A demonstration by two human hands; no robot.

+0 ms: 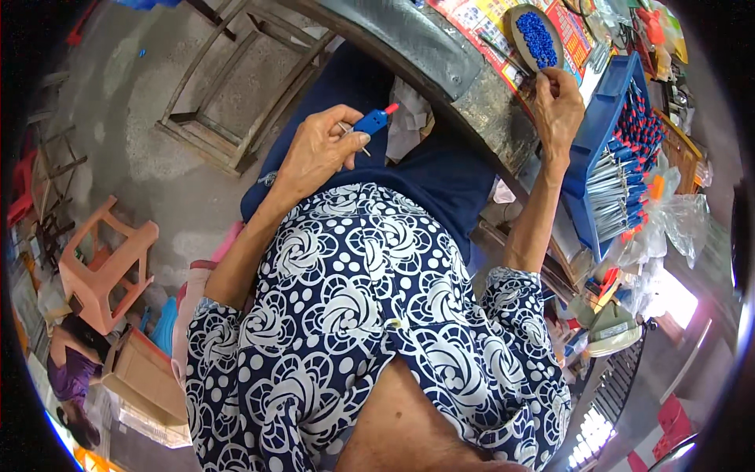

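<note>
My left hand point(324, 149) is closed around a small blue plastic piece with a red tip point(371, 121), above my lap. A thin pale rod point(358, 144) shows between the fingers of that hand. My right hand point(559, 106) is at the near rim of an oval dish point(515, 38) on the table. Its thumb and fingers are pinched together, and whatever is between them is too small to make out. Many small blue pieces point(536, 39) lie in the dish.
To the right of my right arm, a blue tray point(580, 169) holds many thin metal rods with blue and red ends point(621, 185). Printed paper point(487, 27) lies under the dish. A wooden frame point(228, 149) and a pink plastic stool point(106, 263) stand on the left. Another person point(71, 366) is at far left.
</note>
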